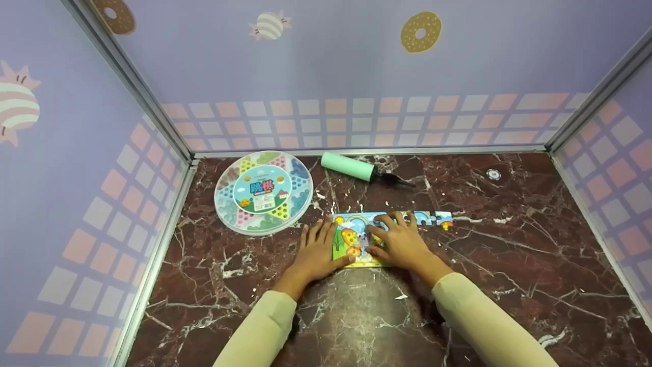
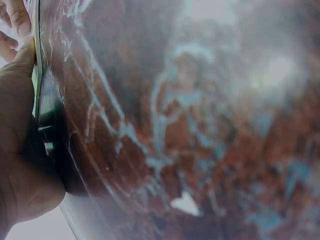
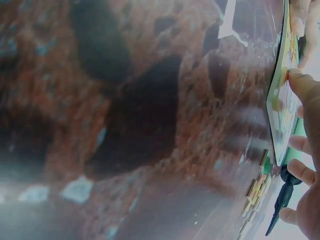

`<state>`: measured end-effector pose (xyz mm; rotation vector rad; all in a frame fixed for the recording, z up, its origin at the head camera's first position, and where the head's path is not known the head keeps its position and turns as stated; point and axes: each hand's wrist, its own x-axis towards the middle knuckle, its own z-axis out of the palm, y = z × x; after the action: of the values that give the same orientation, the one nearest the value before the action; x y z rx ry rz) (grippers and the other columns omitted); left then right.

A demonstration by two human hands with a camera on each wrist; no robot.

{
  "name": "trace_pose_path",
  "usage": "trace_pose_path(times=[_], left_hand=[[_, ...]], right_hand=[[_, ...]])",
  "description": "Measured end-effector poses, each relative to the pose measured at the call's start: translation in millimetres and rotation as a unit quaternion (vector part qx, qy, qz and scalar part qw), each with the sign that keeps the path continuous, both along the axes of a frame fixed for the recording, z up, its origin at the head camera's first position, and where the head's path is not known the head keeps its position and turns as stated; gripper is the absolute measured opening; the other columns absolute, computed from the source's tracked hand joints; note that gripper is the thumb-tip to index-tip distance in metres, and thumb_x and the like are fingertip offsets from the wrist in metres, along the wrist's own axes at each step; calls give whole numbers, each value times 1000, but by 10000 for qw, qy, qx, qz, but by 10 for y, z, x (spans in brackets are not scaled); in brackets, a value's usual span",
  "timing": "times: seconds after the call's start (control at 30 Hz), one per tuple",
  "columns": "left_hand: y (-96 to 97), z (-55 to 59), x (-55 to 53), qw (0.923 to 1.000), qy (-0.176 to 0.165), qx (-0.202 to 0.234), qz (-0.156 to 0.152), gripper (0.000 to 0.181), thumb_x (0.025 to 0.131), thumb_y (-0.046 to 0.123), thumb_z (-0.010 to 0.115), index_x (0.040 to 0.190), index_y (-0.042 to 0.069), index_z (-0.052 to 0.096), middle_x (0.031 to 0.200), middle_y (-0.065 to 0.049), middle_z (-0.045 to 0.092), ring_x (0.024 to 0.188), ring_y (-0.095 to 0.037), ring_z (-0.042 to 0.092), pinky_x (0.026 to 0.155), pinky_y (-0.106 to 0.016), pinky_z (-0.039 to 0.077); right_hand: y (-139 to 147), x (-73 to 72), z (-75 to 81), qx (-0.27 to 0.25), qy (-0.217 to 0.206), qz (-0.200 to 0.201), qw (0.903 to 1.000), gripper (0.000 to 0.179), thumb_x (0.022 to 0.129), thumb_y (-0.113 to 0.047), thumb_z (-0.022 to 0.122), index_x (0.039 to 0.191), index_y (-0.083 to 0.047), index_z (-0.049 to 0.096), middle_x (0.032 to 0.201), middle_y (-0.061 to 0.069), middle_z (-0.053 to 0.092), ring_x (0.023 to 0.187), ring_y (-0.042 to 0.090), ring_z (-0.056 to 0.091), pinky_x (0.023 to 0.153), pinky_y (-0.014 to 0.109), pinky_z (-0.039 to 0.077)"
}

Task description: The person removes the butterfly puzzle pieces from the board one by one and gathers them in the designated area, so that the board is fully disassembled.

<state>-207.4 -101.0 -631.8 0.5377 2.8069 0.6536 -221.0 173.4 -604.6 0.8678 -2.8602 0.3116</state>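
Observation:
A colourful cartoon jigsaw puzzle lies flat on the dark marbled surface. My left hand rests at its left side, fingers stretched forward and thumb on the lower left edge. Spread over the right part of the puzzle is my right hand, its thumb and fingertips touching the picture and hiding some of it. In the right wrist view a fingertip of the right hand meets the face of the puzzle. Several jigsaw pieces lie in a row at the puzzle's upper right, partly behind the right hand.
A round Chinese checkers box stands at the back left. Behind the puzzle lies a mint-green hand pump with a black nozzle. A small white chip-like disc sits at the back right. Purple patterned walls enclose three sides.

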Motion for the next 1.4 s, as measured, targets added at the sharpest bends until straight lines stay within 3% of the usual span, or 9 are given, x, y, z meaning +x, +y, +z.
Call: trace_pose_path(times=[0.4,0.6,0.83,1.07,1.4], left_hand=[[5,40,1,10000,-5,-47,-53,110,102,76,58,178,7,19,187,-15,14,174,-41,10,139,-67,-2],[-1,18,10,10000,-45,-32,-11,111,102,77,59,179,9,14,188,-13,8,175,-39,8,140,-65,-4],[-7,6,2,9999,-2,-155,-8,110,103,78,57,178,8,18,187,-14,14,174,-41,9,139,-67,-3],[-4,4,3,9999,-38,-128,-20,110,103,79,56,178,9,18,188,-12,9,175,-40,7,139,-66,-4],[-3,5,9,9999,-22,-163,-3,110,102,79,56,179,10,17,188,-11,8,175,-39,8,139,-67,-4]], right_hand=[[-76,-33,58,-140,-254,-178,9994,52,96,-54,83,141,-28,74,148,9,67,138,42,56,118,86,34],[-99,-56,71,-123,-269,-159,9994,54,95,-54,84,142,-28,75,148,6,68,138,40,56,116,87,35],[-134,-82,97,58,-507,-174,9985,55,98,-52,83,146,-28,72,151,6,66,140,43,54,116,89,34],[-176,-82,139,242,-666,-150,9974,58,97,-46,85,150,-27,69,153,8,64,141,49,53,114,91,34],[-226,-72,141,323,-748,-35,9967,52,101,-41,82,149,-29,67,154,4,62,146,45,51,114,92,32]])
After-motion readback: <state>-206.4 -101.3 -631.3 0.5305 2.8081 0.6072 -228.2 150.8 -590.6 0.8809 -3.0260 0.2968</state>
